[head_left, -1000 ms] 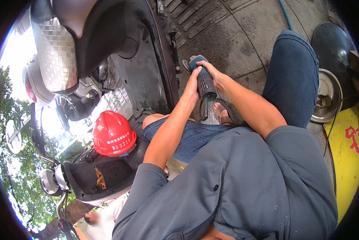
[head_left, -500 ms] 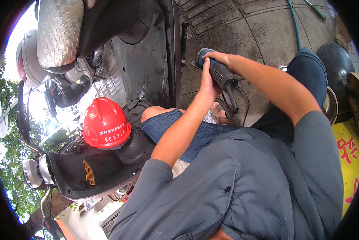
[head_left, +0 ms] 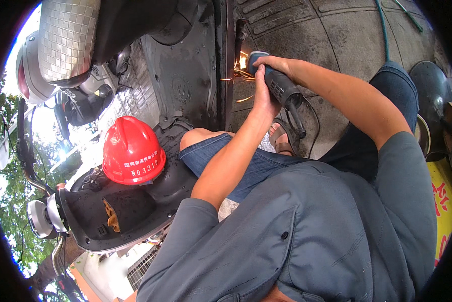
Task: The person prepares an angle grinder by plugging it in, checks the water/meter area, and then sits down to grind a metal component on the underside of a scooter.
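Both my hands grip a blue and dark grey angle grinder [head_left: 281,89]. My left hand [head_left: 264,98] is wrapped along its body from below left, thumb near the blue head; my right hand [head_left: 284,69] holds it near the head from the right. The grinder's head meets a dark metal fitting [head_left: 240,35] low on the side of the scooter's footboard [head_left: 180,55], where bright orange sparks [head_left: 243,68] spray out. Its black cord [head_left: 316,131] hangs from the rear end.
A red helmet [head_left: 128,141] rests on the scooter beside its handlebar. Another scooter [head_left: 80,75] stands left. At the right are a dark round metal object [head_left: 429,90], a rimmed pan, a yellow board [head_left: 442,206]. Green hoses [head_left: 384,30] lie on the paving [head_left: 306,45].
Both hands have moved the grinder up and forward to the scooter's side, and sparks now fly where none showed earlier. The view has shifted slightly.
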`<state>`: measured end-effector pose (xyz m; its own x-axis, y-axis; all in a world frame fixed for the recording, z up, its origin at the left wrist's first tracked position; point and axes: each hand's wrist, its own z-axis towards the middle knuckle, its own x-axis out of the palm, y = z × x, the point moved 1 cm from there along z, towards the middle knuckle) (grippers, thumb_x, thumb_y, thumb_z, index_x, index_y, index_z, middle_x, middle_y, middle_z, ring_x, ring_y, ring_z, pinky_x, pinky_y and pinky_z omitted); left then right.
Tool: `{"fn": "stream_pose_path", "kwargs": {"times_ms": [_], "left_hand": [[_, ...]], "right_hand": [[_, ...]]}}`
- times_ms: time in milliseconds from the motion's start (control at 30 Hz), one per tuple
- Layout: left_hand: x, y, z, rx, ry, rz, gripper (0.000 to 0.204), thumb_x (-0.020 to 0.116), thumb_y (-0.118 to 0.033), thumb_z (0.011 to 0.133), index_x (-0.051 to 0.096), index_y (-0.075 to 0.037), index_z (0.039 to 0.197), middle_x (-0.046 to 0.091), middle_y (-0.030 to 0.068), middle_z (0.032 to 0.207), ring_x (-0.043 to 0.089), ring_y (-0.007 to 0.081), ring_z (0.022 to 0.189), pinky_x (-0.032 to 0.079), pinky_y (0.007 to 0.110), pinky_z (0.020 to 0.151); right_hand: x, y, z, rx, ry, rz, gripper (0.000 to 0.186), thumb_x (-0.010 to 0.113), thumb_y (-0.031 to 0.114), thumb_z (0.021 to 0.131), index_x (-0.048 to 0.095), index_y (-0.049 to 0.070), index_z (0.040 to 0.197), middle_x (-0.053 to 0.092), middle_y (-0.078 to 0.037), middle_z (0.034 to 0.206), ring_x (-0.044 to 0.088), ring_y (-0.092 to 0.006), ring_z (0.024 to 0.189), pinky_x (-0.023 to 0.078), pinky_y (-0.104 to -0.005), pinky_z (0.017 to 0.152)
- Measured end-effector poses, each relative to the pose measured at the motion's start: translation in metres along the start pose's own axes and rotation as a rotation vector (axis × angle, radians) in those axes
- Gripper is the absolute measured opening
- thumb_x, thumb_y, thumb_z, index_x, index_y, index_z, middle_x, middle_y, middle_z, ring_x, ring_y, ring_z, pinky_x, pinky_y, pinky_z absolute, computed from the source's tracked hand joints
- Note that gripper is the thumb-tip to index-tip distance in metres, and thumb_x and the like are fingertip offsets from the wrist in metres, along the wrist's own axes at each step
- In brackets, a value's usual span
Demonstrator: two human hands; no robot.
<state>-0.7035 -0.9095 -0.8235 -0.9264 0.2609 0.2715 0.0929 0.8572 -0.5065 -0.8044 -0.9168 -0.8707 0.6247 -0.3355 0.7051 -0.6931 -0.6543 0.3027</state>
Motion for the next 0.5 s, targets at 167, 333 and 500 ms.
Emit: {"fn": "stream_pose_path", "kwargs": {"times_ms": [167,333,500], "left_hand": [[-0.002,0.000,0.000,-0.031,-0.023,0.007,0.084,0.048,-0.070,0.079,0.040,-0.007,0.133,0.055,0.0153,0.121,0.057,0.0293,0.109,0.047,0.045,0.094],[-0.008,-0.001,0.003,-0.036,0.010,-0.021,0.082,0.047,-0.070,0.080,0.040,-0.007,0.132,0.056,0.0150,0.119,0.060,0.0295,0.103,0.052,0.044,0.087],[-0.002,0.003,0.005,-0.007,-0.059,0.015,0.082,0.048,-0.071,0.079,0.042,-0.007,0.131,0.057,0.0142,0.117,0.060,0.0280,0.102,0.051,0.042,0.088]], "right_hand": [[-0.004,-0.001,0.005,0.053,0.011,-0.047,0.048,0.066,0.047,0.072,0.061,0.005,0.094,0.063,-0.015,0.078,0.060,-0.0272,0.057,0.052,-0.0389,0.055],[-0.001,0.000,0.004,0.011,0.035,-0.080,0.046,0.066,0.048,0.072,0.061,0.007,0.093,0.063,-0.014,0.077,0.061,-0.0266,0.056,0.052,-0.0386,0.055],[-0.011,-0.006,0.026,0.050,-0.010,-0.026,0.041,0.067,0.045,0.072,0.061,0.008,0.090,0.063,-0.012,0.075,0.059,-0.0259,0.054,0.051,-0.0372,0.053]]}}
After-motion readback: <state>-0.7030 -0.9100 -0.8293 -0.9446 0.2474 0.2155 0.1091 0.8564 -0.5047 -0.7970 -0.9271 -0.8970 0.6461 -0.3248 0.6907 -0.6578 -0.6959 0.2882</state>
